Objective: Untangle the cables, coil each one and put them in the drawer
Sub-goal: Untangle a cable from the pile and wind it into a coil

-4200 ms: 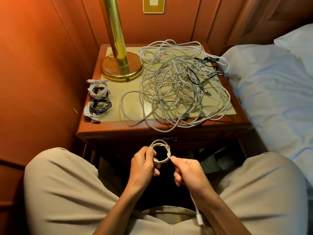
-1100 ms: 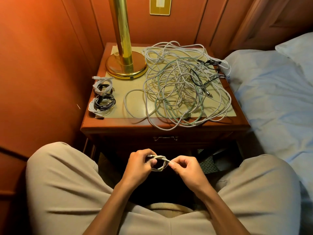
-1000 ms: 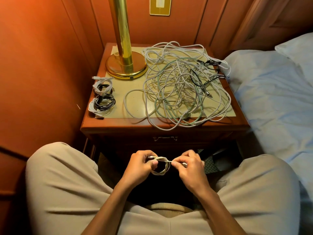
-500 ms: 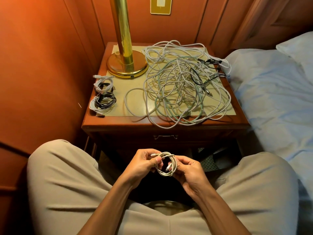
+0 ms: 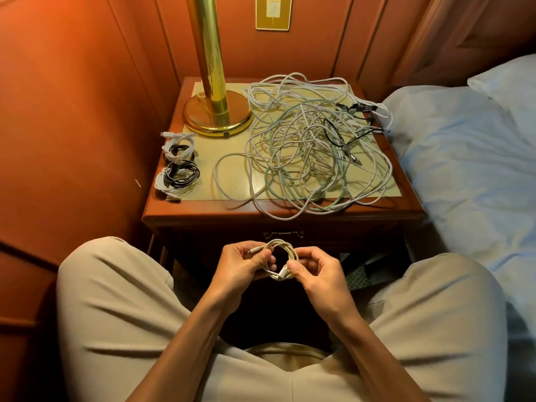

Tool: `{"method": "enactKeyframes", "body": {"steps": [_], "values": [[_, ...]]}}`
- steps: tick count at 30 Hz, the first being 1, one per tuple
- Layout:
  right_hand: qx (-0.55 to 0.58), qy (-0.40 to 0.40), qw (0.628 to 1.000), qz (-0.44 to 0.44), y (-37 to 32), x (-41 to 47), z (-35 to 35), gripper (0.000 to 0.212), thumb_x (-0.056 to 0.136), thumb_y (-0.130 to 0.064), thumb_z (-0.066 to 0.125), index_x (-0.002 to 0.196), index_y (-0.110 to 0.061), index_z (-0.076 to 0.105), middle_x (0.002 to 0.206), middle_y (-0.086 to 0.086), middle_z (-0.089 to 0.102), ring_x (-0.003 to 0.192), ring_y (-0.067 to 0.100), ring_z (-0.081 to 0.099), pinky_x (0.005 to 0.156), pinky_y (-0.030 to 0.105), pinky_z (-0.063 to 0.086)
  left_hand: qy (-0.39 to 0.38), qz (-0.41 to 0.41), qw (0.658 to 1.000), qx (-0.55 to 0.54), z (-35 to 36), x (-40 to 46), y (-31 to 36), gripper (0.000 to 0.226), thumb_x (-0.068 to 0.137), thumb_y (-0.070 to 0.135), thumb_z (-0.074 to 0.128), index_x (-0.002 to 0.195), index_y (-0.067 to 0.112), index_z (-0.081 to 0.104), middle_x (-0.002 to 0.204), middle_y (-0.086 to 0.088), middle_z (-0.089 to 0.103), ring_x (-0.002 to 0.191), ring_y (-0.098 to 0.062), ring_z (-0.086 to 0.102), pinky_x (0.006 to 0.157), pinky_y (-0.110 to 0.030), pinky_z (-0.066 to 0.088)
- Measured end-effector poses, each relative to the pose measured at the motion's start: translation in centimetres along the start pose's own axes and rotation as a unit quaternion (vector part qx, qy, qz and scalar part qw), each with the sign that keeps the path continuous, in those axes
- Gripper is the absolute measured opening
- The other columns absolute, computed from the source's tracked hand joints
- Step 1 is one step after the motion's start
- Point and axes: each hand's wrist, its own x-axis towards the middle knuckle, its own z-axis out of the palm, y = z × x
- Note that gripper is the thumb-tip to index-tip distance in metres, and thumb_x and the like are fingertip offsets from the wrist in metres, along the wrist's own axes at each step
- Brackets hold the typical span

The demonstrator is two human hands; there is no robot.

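Half a second back the small white coil (image 5: 280,261) hung lower between the hands with the right fingers tucked under it; now it sits up higher, its loop facing the ceiling, and the right hand (image 5: 317,272) has come round to its near right edge. That hand pinches the coil's lower right side between thumb and forefinger, just where a white plug (image 5: 283,269) sticks out. Opposite it, the left hand (image 5: 242,265) grips the coil's left side, thumb on top, with the cable's other plug end (image 5: 255,250) poking out past the thumb toward the nightstand. Both hands are curled on the coil, held above the gap between the person's knees.

Just beyond the hands is the drawer (image 5: 319,242), closed, its metal handle (image 5: 282,235) right above the coil. Farther off, on the nightstand (image 5: 290,210) top, the big tangle of white, green and black cables (image 5: 313,146) sprawls ahead and to the right of the hands. Ahead and to the left lie two finished coils (image 5: 178,163), black and white, one touching the other. Behind them stands a brass lamp (image 5: 216,111). Off to the right hand's side is a bed (image 5: 470,158).
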Motion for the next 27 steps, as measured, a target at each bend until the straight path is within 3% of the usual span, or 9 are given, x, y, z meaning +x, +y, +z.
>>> {"method": "enactKeyframes", "body": {"steps": [2, 7, 12, 16, 18, 21, 24, 27], "values": [[-0.057, 0.023, 0.998, -0.024, -0.2, 0.4, -0.1, 0.014, 0.092, -0.015, 0.068, 0.105, -0.02, 0.072, 0.093, -0.003, 0.076, 0.09, 0.01, 0.072, 0.086, 0.039, 0.058, -0.017, 0.007, 1.0, 0.005, -0.2, -0.3, 0.8, 0.011, 0.093, 0.003, 0.063, 0.099, 0.0, 0.071, 0.08, -0.013, 0.071, 0.075, -0.02, 0.071, 0.071, -0.031, 0.059], [-0.115, 0.028, 0.991, -0.064, -2.8, 2.1, 0.2, 0.018, 0.091, -0.018, 0.07, 0.108, -0.02, 0.074, 0.092, -0.008, 0.074, 0.088, 0.002, 0.068, 0.082, 0.032, 0.059, -0.048, 0.023, 0.998, 0.014, -1.5, -0.5, 3.4, 0.019, 0.091, 0.01, 0.066, 0.108, 0.003, 0.07, 0.096, -0.016, 0.075, 0.095, -0.027, 0.073, 0.085, -0.037, 0.059], [-0.124, 0.03, 0.982, -0.137, -6.7, 4.9, 1.6, 0.021, 0.087, -0.013, 0.073, 0.104, -0.024, 0.065, 0.084, -0.008, 0.069, 0.077, -0.002, 0.065, 0.068, 0.018, 0.053, -0.025, 0.07, 0.996, 0.056, -3.7, -0.3, 6.8, 0.028, 0.091, 0.02, 0.068, 0.118, 0.012, 0.068, 0.108, -0.004, 0.075, 0.103, -0.014, 0.071, 0.086, -0.033, 0.059], [-0.124, 0.01, 0.976, -0.179, -10.2, 8.3, 3.0, 0.022, 0.088, -0.012, 0.072, 0.106, -0.02, 0.062, 0.085, -0.006, 0.069, 0.08, 0.005, 0.068, 0.07, 0.028, 0.059, 0.091, 0.113, 0.988, 0.058, -6.6, 0.8, 9.2, 0.022, 0.09, 0.021, 0.069, 0.112, 0.016, 0.068, 0.101, -0.005, 0.076, 0.093, -0.016, 0.073, 0.079, -0.033, 0.059], [-0.143, 0.005, 0.966, -0.217, -11.9, 10.2, 3.9, 0.022, 0.088, -0.01, 0.072, 0.105, -0.019, 0.063, 0.085, -0.007, 0.069, 0.081, 0.004, 0.069, 0.072, 0.025, 0.058, 0.169, 0.161, 0.969, 0.083, -8.0, 1.5, 10.1, 0.011, 0.094, 0.012, 0.064, 0.102, 0.018, 0.069, 0.087, -0.003, 0.075, 0.081, -0.016, 0.072, 0.068, -0.029, 0.059], [-0.15, -0.029, 0.957, -0.246, -13.7, 12.5, 5.8, 0.019, 0.088, -0.008, 0.071, 0.104, -0.015, 0.066, 0.088, 0.001, 0.073, 0.082, 0.01, 0.071, 0.074, 0.027, 0.059, 0.268, 0.218, 0.929, 0.135, -10.1, 2.9, 10.7, 0.014, 0.093, 0.005, 0.062, 0.091, 0.015, 0.071, 0.077, -0.002, 0.071, 0.069, -0.014, 0.064, 0.053, -0.02, 0.05], [-0.146, -0.106, 0.953, -0.244, -13.9, 13.7, 8.3, 0.02, 0.087, -0.002, 0.07, 0.105, -0.01, 0.068, 0.087, 0.007, 0.074, 0.079, 0.016, 0.072, 0.076, 0.039, 0.06, 0.337, 0.237, 0.887, 0.208, -12.3, 4.3, 10.5, 0.01, 0.084, 0.023, 0.064, 0.085, 0.021, 0.074, 0.08, 0.005, 0.072, 0.077, -0.014, 0.067, 0.068, -0.028, 0.053], [-0.105, -0.22, 0.95, -0.196, -12.7, 13.9, 10.7, 0.021, 0.086, 0.004, 0.069, 0.1, -0.012, 0.069, 0.081, 0.014, 0.073, 0.072, 0.02, 0.069, 0.077, 0.045, 0.057, 0.357, 0.237, 0.87, 0.242, -13.4, 5.3, 9.7, 0.012, 0.08, 0.03, 0.062, 0.083, 0.024, 0.072, 0.08, 0.006, 0.071, 0.074, -0.013, 0.066, 0.069, -0.03, 0.052]]}}
